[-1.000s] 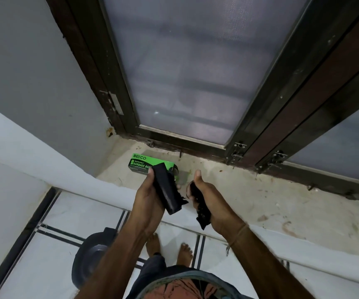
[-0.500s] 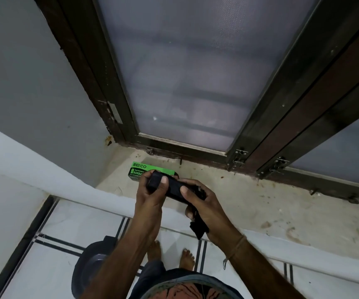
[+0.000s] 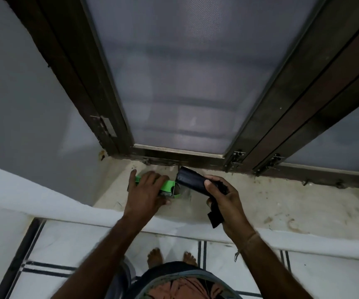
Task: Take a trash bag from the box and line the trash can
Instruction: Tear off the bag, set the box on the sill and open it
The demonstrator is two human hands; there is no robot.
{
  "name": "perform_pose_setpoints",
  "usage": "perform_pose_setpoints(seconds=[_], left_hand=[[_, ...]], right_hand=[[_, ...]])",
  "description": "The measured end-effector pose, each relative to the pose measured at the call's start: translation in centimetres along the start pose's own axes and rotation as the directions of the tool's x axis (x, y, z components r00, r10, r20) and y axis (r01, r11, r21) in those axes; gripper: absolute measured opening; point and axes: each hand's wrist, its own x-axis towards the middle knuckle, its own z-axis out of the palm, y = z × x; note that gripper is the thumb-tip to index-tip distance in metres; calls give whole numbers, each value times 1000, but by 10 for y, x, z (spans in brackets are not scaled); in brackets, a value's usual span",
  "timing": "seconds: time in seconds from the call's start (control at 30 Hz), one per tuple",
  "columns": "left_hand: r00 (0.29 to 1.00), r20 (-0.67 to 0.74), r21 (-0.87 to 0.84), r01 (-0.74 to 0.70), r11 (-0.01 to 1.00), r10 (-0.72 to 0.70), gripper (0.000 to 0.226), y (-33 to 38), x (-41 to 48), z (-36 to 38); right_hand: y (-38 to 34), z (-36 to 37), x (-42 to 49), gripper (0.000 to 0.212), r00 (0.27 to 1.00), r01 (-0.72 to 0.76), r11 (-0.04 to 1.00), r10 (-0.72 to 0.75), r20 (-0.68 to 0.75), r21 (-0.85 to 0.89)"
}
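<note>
A green garbage-bag box (image 3: 167,187) lies on the stone window sill (image 3: 282,203). My left hand (image 3: 146,192) rests on top of it, fingers wrapped over the box. My right hand (image 3: 223,199) grips a black roll of trash bags (image 3: 192,180), whose far end sits close to the box's open end. A separate folded black bag (image 3: 215,217) hangs from the same hand under the palm. The trash can (image 3: 126,275) shows only as a dark sliver on the floor beside my left forearm.
A dark wooden window frame (image 3: 195,157) with frosted panes runs along the back of the sill, with metal latches (image 3: 237,158) at its base. The grey wall (image 3: 34,104) closes the left side. My bare feet (image 3: 170,256) stand on white tiled floor below.
My left hand let go of the roll and moved onto the green box. My right hand now carries the roll alone and has turned it toward the box's open end. The view moved closer.
</note>
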Motion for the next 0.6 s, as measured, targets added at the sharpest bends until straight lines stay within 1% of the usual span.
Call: perform_pose_setpoints(seconds=[0.03,0.1,0.2,0.3,0.37,0.53,0.6], left_hand=[[1000,-28,-5,4,1000,-4,69,-1,2,-1],[998,-59,-38,17,999,-20,63,-2,3,-6],[995,-86,-152,33,988,-46,61,-4,0,-16],[994,-99,-206,20,978,-42,66,-6,-1,-25],[996,-90,-206,-14,979,-5,72,-8,-2,-29],[982,-29,-126,-189,974,186,73,-17,-5,-38],[976,-27,-89,-218,972,217,77,-19,-7,-41]], right_hand=[[1,0,-2,19,1000,7,1000,-8,-10,-28],[3,-1,-8,19,999,25,995,-28,-25,-99],[3,-2,-18,16,998,59,981,-60,0,-182],[0,0,-26,15,994,95,969,-82,66,-228],[-1,1,-28,16,993,109,956,-94,71,-274],[-9,1,-30,15,987,151,933,-121,110,-327],[-12,2,-29,15,982,176,920,-137,132,-351]])
